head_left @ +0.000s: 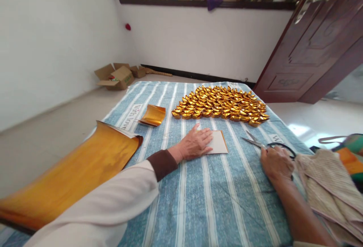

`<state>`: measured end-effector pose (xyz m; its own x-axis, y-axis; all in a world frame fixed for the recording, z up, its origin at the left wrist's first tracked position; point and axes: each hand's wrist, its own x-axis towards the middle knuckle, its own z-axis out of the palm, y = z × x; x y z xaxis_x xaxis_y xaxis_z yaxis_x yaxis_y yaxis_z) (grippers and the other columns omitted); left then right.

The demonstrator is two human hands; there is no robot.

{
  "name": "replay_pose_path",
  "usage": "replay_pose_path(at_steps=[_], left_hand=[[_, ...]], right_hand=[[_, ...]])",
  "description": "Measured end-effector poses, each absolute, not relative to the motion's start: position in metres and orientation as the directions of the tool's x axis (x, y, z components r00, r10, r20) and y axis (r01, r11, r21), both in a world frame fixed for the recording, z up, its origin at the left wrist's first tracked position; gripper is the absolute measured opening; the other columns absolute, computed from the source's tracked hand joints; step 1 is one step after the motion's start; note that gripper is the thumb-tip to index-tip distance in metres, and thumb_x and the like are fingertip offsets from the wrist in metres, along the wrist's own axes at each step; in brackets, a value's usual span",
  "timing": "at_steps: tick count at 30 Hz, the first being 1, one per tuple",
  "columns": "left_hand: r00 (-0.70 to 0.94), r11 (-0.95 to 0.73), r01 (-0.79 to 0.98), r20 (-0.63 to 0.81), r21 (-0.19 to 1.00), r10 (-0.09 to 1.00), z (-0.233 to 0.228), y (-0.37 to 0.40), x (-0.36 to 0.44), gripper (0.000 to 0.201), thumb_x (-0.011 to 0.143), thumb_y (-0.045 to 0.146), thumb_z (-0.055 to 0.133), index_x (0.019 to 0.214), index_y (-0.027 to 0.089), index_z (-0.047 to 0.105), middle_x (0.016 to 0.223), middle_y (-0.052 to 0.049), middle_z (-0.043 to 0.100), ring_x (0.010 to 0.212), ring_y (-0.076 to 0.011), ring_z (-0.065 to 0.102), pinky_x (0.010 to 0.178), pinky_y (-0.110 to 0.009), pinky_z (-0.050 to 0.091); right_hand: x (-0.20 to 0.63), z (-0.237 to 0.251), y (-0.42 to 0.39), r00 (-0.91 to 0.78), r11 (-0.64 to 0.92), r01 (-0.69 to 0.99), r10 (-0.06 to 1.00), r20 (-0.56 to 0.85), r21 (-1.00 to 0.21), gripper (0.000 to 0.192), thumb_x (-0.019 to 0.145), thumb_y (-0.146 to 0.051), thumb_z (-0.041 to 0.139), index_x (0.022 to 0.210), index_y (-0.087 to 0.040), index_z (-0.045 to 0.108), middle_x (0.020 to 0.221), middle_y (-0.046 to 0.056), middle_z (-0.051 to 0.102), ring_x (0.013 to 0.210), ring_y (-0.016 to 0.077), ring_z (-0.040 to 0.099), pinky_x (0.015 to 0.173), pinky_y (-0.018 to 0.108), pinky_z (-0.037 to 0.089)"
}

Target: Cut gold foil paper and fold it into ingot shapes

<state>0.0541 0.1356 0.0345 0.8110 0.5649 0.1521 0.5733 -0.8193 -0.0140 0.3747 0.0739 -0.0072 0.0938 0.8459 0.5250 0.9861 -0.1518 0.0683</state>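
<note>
Under my hands lies a blue striped bedsheet (215, 201). Folded gold ingots (221, 105) lie beyond them, scissors (265, 144) by my right, gold foil (70, 175) beside my left.

My left hand (195, 143) lies flat, palm down, fingers together, while my right hand (276, 162) rests loosely curled, nearer me.

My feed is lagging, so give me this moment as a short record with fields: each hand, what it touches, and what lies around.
left hand: flat, palm down on a small paper sheet
right hand: on the scissors handles; grip unclear
scissors: blades open, lying on the striped blue cloth
ahead: pile of folded gold paper ingots
left side: large gold foil sheet, small curled gold piece
</note>
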Motion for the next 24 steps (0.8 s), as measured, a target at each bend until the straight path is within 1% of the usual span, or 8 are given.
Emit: replay_pose_path(at_steps=[3, 6, 8, 12, 17, 21, 23, 24], left_hand=[[0.774, -0.79, 0.613, 0.209, -0.014, 0.597, 0.036, 0.116, 0.053, 0.044, 0.095, 0.045, 0.046, 0.123, 0.012, 0.054, 0.135, -0.018, 0.053, 0.129, -0.032, 0.043, 0.111, -0.059, 0.013], [0.729, -0.754, 0.657, 0.256, 0.0, 0.635, 0.034, 0.102, 0.052, 0.041, 0.091, 0.038, 0.053, 0.123, 0.013, 0.054, 0.133, -0.018, 0.055, 0.128, -0.0323, 0.045, 0.11, -0.059, 0.017], [0.69, -0.719, 0.695, 0.277, 0.004, 0.669, 0.032, 0.097, 0.052, 0.037, 0.089, 0.029, 0.054, 0.122, 0.013, 0.054, 0.131, -0.018, 0.057, 0.125, -0.0314, 0.047, 0.109, -0.058, 0.02], [0.626, -0.675, 0.737, 0.342, 0.036, 0.701, 0.031, 0.095, 0.053, 0.028, 0.089, 0.019, 0.049, 0.114, 0.013, 0.059, 0.123, -0.017, 0.061, 0.118, -0.0282, 0.054, 0.107, -0.053, 0.031], [0.484, -0.632, 0.766, 0.543, 0.116, 0.686, 0.041, 0.09, 0.043, 0.028, 0.093, 0.018, 0.041, 0.111, 0.014, 0.062, 0.122, -0.015, 0.064, 0.117, -0.027, 0.056, 0.097, -0.045, 0.044], [0.293, -0.613, 0.72, 0.658, 0.326, 0.694, 0.057, 0.076, 0.033, 0.029, 0.095, 0.026, 0.043, 0.114, 0.016, 0.063, 0.118, -0.013, 0.066, 0.109, -0.025, 0.061, 0.093, -0.042, 0.049], [0.166, -0.574, 0.643, 0.639, 0.507, 0.751, 0.066, 0.066, 0.033, 0.028, 0.094, 0.029, 0.047, 0.111, 0.017, 0.065, 0.114, -0.011, 0.069, 0.106, -0.0249, 0.063, 0.093, -0.042, 0.049], [0.091, -0.522, 0.581, 0.587, 0.625, 0.804, 0.071, 0.061, 0.034, 0.028, 0.093, 0.031, 0.048, 0.108, 0.018, 0.067, 0.11, -0.01, 0.07, 0.103, -0.0249, 0.064, 0.092, -0.041, 0.05]], right_hand=[[0.358, -0.001, 0.068, 0.022, -0.07, 0.996, 0.812, 0.584, 0.06, 0.026, 0.087, -0.03, 0.051, 0.068, -0.016, 0.063, 0.07, 0.014, 0.06, 0.075, 0.0289, 0.053, 0.063, 0.038, 0.038], [0.329, 0.01, 0.065, -0.177, 0.267, 0.962, 0.765, 0.619, -0.054, 0.016, 0.088, -0.026, 0.052, 0.081, -0.018, 0.064, 0.082, 0.011, 0.062, 0.088, 0.027, 0.055, 0.077, 0.039, 0.043], [0.307, 0.016, 0.067, -0.284, 0.435, 0.891, 0.758, 0.587, -0.129, 0.014, 0.089, -0.026, 0.051, 0.091, -0.019, 0.064, 0.086, 0.01, 0.063, 0.092, 0.0255, 0.055, 0.08, 0.038, 0.044], [0.275, 0.021, 0.074, -0.288, 0.503, 0.83, 0.757, 0.587, -0.241, 0.017, 0.089, -0.026, 0.052, 0.1, -0.019, 0.062, 0.088, 0.008, 0.065, 0.088, 0.0236, 0.057, 0.076, 0.035, 0.046], [0.263, 0.025, 0.073, -0.227, 0.54, 0.766, 0.734, 0.64, -0.348, 0.02, 0.09, -0.023, 0.05, 0.105, -0.019, 0.063, 0.089, 0.009, 0.068, 0.086, 0.0225, 0.062, 0.075, 0.034, 0.049], [0.253, 0.032, 0.061, -0.158, 0.561, 0.638, 0.765, 0.624, -0.527, 0.024, 0.09, -0.021, 0.048, 0.107, -0.019, 0.063, 0.088, 0.008, 0.07, 0.082, 0.0198, 0.064, 0.068, 0.031, 0.051], [0.245, 0.036, 0.055, -0.123, 0.527, 0.568, 0.814, 0.568, -0.632, 0.023, 0.088, -0.023, 0.051, 0.105, -0.02, 0.065, 0.085, 0.006, 0.07, 0.075, 0.0181, 0.065, 0.063, 0.029, 0.051], [0.242, 0.038, 0.053, -0.113, 0.492, 0.525, 0.849, 0.516, -0.694, 0.022, 0.087, -0.025, 0.053, 0.104, -0.02, 0.065, 0.083, 0.005, 0.07, 0.071, 0.0172, 0.064, 0.062, 0.029, 0.05]])
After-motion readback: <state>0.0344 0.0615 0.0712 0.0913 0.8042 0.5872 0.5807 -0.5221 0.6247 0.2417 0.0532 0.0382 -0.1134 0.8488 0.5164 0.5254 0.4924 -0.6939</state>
